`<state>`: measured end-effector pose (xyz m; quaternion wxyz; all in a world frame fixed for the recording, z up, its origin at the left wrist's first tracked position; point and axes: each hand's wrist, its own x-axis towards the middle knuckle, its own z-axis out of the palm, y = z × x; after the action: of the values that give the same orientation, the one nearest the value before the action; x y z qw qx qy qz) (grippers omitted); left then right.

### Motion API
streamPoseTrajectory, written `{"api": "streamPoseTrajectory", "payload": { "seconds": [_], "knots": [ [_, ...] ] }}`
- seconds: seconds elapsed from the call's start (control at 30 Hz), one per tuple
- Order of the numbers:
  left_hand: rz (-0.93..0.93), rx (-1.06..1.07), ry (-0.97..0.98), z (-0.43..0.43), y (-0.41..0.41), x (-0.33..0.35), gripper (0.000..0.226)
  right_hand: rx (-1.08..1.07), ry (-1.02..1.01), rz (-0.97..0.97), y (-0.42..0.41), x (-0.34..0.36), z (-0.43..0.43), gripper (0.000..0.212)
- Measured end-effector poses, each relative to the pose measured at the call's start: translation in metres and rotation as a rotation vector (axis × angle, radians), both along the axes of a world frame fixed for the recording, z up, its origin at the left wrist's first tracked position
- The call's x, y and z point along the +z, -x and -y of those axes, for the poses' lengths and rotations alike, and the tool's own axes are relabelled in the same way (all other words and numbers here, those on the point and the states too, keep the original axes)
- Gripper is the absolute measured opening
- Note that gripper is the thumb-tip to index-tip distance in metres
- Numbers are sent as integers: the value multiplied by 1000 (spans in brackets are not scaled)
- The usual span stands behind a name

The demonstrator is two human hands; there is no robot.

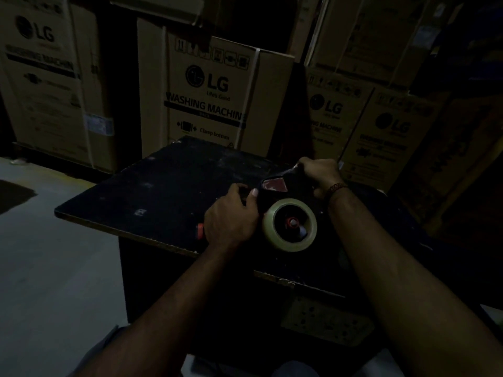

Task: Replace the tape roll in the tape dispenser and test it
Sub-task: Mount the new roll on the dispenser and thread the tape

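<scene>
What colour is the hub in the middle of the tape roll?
Red, as far as the dim head view shows: the hub sits inside the pale yellowish tape roll.

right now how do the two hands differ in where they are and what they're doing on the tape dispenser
The left hand sits nearer the person, beside the tape roll, thumb pressed on the tape dispenser body. The right hand is farther away, closed over the dispenser's far end. The right wrist wears a thread band; the left wrist is bare. Both hands grip the dispenser on the dark table.
</scene>
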<state>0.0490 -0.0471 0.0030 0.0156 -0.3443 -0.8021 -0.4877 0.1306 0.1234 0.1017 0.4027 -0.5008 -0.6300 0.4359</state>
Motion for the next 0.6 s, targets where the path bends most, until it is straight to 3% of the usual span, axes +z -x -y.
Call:
{"api": "streamPoseTrajectory", "payload": {
  "seconds": [0.1,0.33,0.47,0.6],
  "knots": [
    [-12,-6,34,0,0,0,58,43,70,-59,-9,-8,3,7],
    [64,-23,54,-2,5,2,58,171,183,-20,-23,-7,8,2],
    [170,-29,36,-5,8,4,65,266,286,-32,-29,-3,12,13],
    [237,-87,23,-7,12,3,67,352,421,-224,-38,-8,17,26]
  ]
}}
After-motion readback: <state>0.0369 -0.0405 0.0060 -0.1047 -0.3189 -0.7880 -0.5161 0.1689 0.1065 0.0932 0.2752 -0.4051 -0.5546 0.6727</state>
